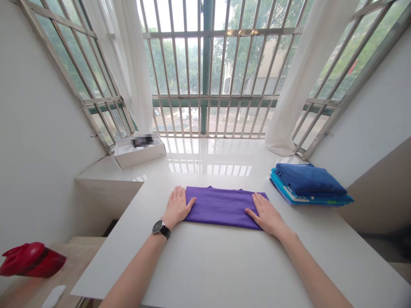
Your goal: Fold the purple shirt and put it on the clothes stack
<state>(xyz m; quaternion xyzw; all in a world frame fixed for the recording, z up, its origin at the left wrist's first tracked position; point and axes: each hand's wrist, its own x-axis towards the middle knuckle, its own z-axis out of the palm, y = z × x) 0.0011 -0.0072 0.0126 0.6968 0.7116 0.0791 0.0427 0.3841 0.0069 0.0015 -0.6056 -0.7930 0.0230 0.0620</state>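
Observation:
A folded purple garment (221, 206) lies flat on the white table (205, 265) in front of me. My left hand (177, 206) rests flat at its left edge, fingers stretched out, thumb on the cloth. A black wristwatch sits on that wrist. My right hand (266, 214) lies flat on the garment's right end, fingers stretched out too. Neither hand grips anything.
A stack of folded blue and teal cloths (308, 184) sits at the table's right. A white open box (139, 150) stands on the window ledge, back left. Barred windows with white curtains lie beyond. A red object (30, 259) rests on a low wooden surface, lower left.

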